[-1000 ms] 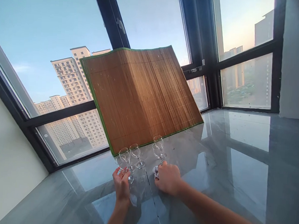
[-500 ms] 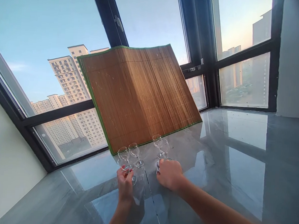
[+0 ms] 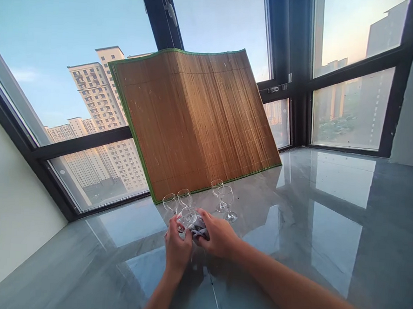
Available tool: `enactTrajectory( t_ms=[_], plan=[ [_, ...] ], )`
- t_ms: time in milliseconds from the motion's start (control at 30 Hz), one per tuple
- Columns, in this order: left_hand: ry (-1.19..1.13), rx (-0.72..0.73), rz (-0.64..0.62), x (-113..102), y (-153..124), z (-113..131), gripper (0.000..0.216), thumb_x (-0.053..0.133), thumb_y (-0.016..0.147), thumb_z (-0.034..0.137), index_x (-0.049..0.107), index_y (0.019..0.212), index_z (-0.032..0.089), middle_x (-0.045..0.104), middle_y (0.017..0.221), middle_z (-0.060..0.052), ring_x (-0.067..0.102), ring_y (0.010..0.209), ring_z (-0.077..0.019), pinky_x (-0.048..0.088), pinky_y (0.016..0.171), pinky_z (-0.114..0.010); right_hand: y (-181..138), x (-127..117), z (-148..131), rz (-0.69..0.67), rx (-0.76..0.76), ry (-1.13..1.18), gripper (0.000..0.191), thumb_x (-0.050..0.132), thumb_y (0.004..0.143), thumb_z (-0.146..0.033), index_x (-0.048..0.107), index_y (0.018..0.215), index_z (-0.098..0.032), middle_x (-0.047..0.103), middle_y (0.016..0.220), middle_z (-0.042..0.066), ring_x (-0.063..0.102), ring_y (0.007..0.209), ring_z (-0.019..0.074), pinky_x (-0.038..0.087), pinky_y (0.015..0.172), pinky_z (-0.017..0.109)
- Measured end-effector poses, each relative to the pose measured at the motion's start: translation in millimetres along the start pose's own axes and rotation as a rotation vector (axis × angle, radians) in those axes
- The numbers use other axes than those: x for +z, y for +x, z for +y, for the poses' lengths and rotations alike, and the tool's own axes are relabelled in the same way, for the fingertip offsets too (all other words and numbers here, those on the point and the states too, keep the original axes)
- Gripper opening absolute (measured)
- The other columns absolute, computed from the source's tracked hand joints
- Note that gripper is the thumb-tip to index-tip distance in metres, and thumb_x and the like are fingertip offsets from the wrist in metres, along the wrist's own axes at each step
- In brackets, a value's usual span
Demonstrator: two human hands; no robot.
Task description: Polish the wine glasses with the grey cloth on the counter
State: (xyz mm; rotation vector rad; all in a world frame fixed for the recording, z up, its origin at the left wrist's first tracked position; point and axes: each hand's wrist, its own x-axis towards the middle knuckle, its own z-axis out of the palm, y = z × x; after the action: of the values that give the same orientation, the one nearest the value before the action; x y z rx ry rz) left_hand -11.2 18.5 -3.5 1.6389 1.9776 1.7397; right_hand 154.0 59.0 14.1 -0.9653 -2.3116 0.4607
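Note:
My left hand (image 3: 177,248) is closed around a clear wine glass (image 3: 187,217), lifted a little off the glossy grey floor (image 3: 314,226). My right hand (image 3: 217,235) grips a small grey cloth (image 3: 199,229) and presses it against that glass. Two more glasses (image 3: 177,200) stand just behind my hands. Another pair of glasses (image 3: 224,200) stands to the right, near the foot of the bamboo mat.
A brown bamboo mat with a green edge (image 3: 194,121) leans upright against the window frame (image 3: 84,143) behind the glasses. Tall windows run along the left and back. A white wall (image 3: 6,217) rises at the left.
My left hand has lifted one glass off the floor. My right hand has left the right pair of glasses and moved left with the cloth onto the held glass.

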Motion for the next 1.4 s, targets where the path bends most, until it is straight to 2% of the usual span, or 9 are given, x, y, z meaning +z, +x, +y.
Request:
enactTrajectory(
  t_ms=[267,467,567,667,900,1000,1133,1233,1400],
  plan=[
    [0.056,0.009,-0.008,0,2,2,0.037,0.059,0.076,0.023,0.055,0.112,0.026,0.060,0.084,0.001,0.061,0.082,-0.0216,0.044,0.083,-0.034,6,14,17,0.056,-0.112,0.194,0.077,0.053,0.085,-0.025,0.015,0.152,-0.020,0.052,0.143,0.015,0.061,0.114,0.0266,0.046,0.093,0.036],
    [0.184,-0.005,0.014,-1,2,-2,0.041,0.055,0.080,0.022,0.051,0.121,0.025,0.060,0.089,0.000,0.061,0.092,-0.0238,0.041,0.093,-0.040,8,17,18,0.369,-0.162,0.285,0.088,0.060,0.077,-0.015,0.010,0.149,-0.027,0.033,0.152,0.015,0.051,0.127,0.0257,0.045,0.103,0.042],
    [0.268,0.012,0.014,1,1,-7,0.043,0.056,0.079,0.021,0.054,0.122,0.024,0.062,0.092,-0.002,0.061,0.098,-0.0261,0.037,0.100,-0.045,9,13,17,0.476,-0.172,0.282,0.086,0.061,0.078,-0.015,0.012,0.147,-0.028,0.036,0.146,0.016,0.052,0.127,0.0269,0.045,0.104,0.044],
    [0.299,0.074,-0.051,4,-1,-9,0.044,0.057,0.077,0.018,0.057,0.120,0.024,0.065,0.097,-0.005,0.060,0.100,-0.0272,0.035,0.102,-0.047,8,12,15,0.541,-0.183,0.275,0.080,0.062,0.079,-0.015,0.017,0.144,-0.025,0.040,0.140,0.016,0.054,0.122,0.0268,0.047,0.102,0.043],
    [0.364,0.153,-0.194,7,-6,-7,0.047,0.053,0.076,0.013,0.058,0.122,0.025,0.065,0.098,-0.003,0.060,0.099,-0.0232,0.038,0.100,-0.042,9,13,17,0.530,-0.175,0.205,0.070,0.057,0.080,-0.011,0.028,0.142,-0.024,0.053,0.132,0.014,0.063,0.105,0.0262,0.053,0.084,0.039],
    [0.381,0.160,-0.205,8,-7,-6,0.046,0.053,0.077,0.014,0.057,0.122,0.025,0.065,0.099,-0.003,0.060,0.101,-0.0229,0.038,0.099,-0.042,9,10,17,0.479,-0.126,0.148,0.066,0.056,0.078,-0.009,0.036,0.140,-0.025,0.060,0.129,0.011,0.065,0.103,0.0264,0.051,0.080,0.036],
    [0.384,0.124,-0.200,10,-7,-7,0.045,0.053,0.078,0.014,0.056,0.122,0.024,0.065,0.099,-0.003,0.061,0.102,-0.0226,0.040,0.098,-0.040,8,5,12,0.376,-0.070,0.111,0.061,0.056,0.077,-0.012,0.047,0.136,-0.026,0.071,0.113,0.006,0.068,0.092,0.0245,0.048,0.075,0.032],
    [0.413,0.113,-0.209,10,-7,-6,0.045,0.051,0.076,0.012,0.055,0.120,0.021,0.065,0.102,-0.005,0.061,0.105,-0.0228,0.039,0.099,-0.040,6,2,7,0.320,-0.067,0.104,0.061,0.058,0.076,-0.016,0.050,0.135,-0.025,0.072,0.105,0.006,0.067,0.088,0.0250,0.046,0.074,0.031],
    [0.463,0.092,-0.243,9,-7,-3,0.047,0.049,0.074,0.010,0.054,0.119,0.019,0.065,0.106,-0.007,0.059,0.110,-0.0235,0.037,0.100,-0.040,5,0,5,0.261,-0.032,0.159,0.060,0.059,0.075,-0.021,0.053,0.135,-0.024,0.069,0.105,0.008,0.065,0.089,0.0246,0.046,0.077,0.032]
  ],
)
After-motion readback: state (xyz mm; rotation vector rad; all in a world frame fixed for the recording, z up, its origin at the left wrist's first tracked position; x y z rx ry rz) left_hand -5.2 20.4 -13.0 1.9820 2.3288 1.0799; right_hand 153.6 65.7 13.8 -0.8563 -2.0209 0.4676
